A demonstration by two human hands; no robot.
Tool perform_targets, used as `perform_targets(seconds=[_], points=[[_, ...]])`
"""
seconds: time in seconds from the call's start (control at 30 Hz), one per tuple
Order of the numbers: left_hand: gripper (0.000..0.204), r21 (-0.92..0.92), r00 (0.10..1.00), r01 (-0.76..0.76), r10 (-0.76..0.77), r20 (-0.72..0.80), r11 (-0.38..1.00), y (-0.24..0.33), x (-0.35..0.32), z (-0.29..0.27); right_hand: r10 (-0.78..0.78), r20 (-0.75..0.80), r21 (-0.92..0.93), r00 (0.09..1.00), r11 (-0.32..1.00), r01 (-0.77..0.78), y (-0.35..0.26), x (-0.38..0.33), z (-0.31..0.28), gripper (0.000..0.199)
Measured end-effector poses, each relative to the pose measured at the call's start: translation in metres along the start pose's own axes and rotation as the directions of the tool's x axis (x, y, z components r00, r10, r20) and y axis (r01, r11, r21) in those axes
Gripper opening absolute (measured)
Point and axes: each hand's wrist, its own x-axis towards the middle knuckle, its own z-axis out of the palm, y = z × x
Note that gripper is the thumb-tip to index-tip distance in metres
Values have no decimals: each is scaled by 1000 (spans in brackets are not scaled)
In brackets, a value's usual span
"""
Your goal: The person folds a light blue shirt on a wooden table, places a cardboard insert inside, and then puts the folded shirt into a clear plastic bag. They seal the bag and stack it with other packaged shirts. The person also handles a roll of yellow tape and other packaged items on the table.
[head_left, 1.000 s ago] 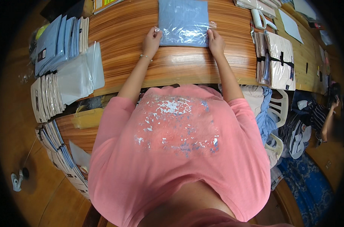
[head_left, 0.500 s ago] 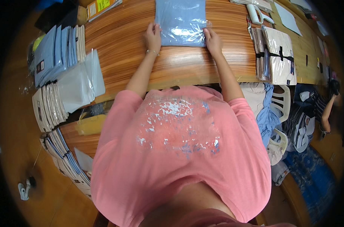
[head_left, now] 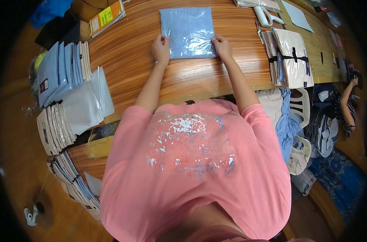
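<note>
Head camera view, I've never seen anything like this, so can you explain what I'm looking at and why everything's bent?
There's no machine here, just a person's two bare hands. A wide fisheye camera on the person's head looks down, so straight edges curve and the pink shirt fills the lower middle. On the wooden table lies a blue folded cloth in a clear bag. The right hand pinches its right edge; the left hand is at the left edge, its grip harder to make out. To the left are blue packages and clear sleeves; to the right, a pale bundle with black straps.
</note>
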Motion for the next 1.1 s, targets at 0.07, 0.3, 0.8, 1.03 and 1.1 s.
perform_targets(seconds=[0.07, 0.3, 0.8, 1.03, 1.1], points=[[17, 33, 1000, -2, 2, 11, 999, 4, 1, -1, 11, 40, 55, 999, 998, -13, 9, 9, 1, 30], [16, 69, 999, 6, -8, 31, 998, 4, -1, -3, 113, 203, 386, 973, 904, -186, -3, 14, -7, 28], [23, 144, 1000, -1, -3, 24, 990, -6, -4, 1, 153, 168, 721, 974, 655, -228, -23, 22, -9, 16], [14, 183, 999, -1, -9, 54, 983, -1, 7, 0, -153, -300, -197, 941, 976, 96, -1, 24, 20, 29], [12, 188, 998, -16, 5, 56, 982, -5, 7, -1, -121, -296, -252, 947, 967, 44, -22, 11, 20, 29]])
